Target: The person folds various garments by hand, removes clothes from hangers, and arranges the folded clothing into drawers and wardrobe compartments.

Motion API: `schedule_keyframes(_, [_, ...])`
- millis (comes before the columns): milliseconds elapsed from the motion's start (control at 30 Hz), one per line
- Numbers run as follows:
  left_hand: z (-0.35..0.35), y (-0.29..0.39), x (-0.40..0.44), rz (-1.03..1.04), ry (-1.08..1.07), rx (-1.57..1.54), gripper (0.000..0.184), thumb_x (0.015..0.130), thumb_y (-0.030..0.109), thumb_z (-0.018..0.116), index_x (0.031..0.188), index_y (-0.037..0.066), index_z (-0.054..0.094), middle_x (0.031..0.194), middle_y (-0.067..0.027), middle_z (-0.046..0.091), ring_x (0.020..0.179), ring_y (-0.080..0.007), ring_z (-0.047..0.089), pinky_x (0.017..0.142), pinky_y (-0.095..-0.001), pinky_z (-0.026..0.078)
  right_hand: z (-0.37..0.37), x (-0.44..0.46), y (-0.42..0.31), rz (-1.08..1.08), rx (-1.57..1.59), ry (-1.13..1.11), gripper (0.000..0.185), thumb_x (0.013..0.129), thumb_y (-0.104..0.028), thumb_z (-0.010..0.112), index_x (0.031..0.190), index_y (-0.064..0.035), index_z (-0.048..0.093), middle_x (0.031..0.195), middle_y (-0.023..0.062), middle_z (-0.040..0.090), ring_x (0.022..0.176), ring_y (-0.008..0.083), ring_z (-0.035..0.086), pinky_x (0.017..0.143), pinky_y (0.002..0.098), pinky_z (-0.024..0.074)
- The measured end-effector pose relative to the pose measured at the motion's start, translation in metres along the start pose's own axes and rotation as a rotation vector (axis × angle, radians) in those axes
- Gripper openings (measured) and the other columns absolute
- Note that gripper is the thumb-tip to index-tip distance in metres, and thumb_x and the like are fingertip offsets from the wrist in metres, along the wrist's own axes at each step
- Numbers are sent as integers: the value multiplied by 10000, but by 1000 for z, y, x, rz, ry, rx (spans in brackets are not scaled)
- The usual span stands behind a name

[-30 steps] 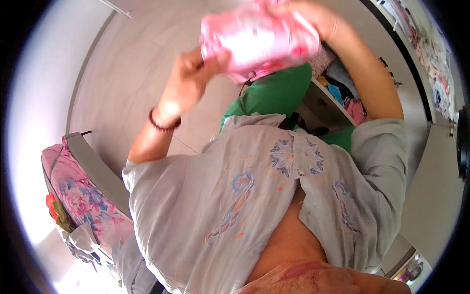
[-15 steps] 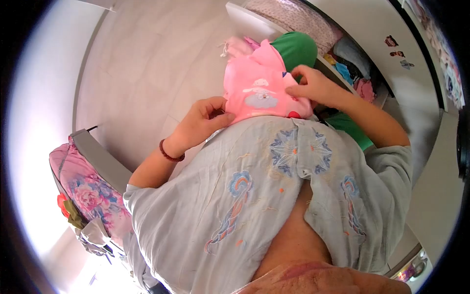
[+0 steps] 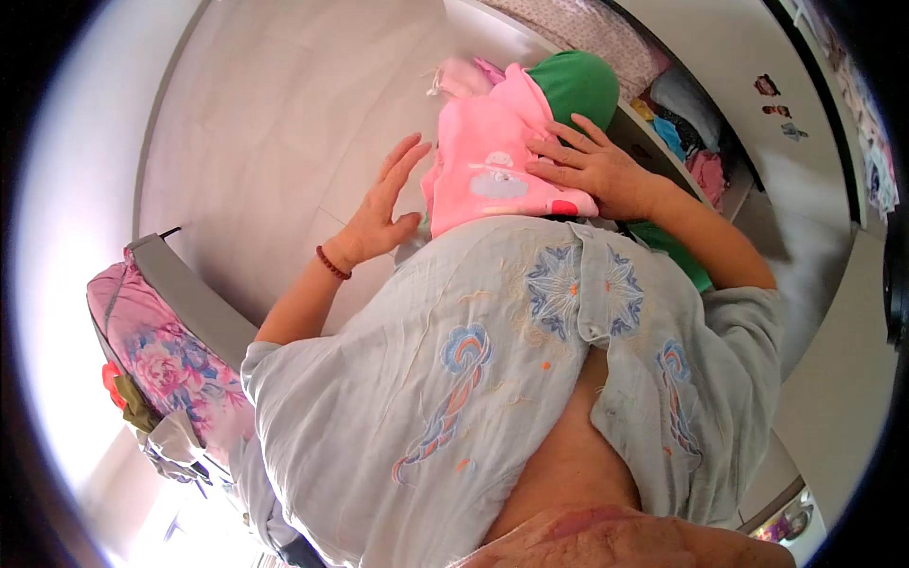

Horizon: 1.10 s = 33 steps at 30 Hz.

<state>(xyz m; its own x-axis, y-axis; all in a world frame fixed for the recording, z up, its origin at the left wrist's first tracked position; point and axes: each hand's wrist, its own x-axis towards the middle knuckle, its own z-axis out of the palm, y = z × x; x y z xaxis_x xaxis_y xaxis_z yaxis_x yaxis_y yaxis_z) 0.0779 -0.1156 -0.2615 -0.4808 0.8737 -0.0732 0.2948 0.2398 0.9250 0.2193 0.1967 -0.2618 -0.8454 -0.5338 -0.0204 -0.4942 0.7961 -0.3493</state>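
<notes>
A single view is taken from the head, steeply downward and close to the body, through a wide, round-edged lens. The grey shirt (image 3: 379, 379) is shown nearest and largest, its front spread across the middle, while the green-clad knee (image 3: 576, 87) and pale floor (image 3: 275, 123) are seen farther off, toward the top.

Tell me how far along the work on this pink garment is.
Looks done: the pink garment is laid over the lap, its printed picture facing up. In hand: the right hand rests on it, fingers spread; the left hand is open, just off its edge. Left: probably some neatening, since it lies loose and creased; the drawer with other clothes is open.
</notes>
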Motion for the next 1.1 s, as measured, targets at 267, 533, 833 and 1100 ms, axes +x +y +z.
schedule_keyframes(267, [26,-43,35,266,-144,423,786,736,237,692,1384,63,283,1444,-172,201,1347,-349,157,1083,-425,189,16,16,5,52,244,156,585,704,-136,652,1261,-101,478,1389,99,367,1293,309,303,1062,452,194])
schedule_keyframes(533, [16,-32,53,-99,-106,-375,497,854,246,589,1272,18,447,1285,-108,471,1187,-237,439,1015,-351,329,8,57,31,384,1244,475,322,890,-153,429,1143,16,534,1116,84,588,1031,179,544,935,300,375])
schedule_keyframes(833, [-49,25,102,32,146,-323,500,939,339,418,1240,-59,451,1224,-115,518,1151,-210,458,999,-325,336,-67,87,65,222,1809,610,360,903,-223,406,1175,-8,503,1161,104,565,1068,203,540,956,365,393])
schedule_keyframes(1100, [-78,101,162,157,196,-737,470,952,359,412,1268,11,439,1180,-62,535,1064,-152,503,930,-283,395,-95,84,48,228,1455,793,443,802,-125,649,1194,-13,475,1075,76,572,974,164,546,915,305,404])
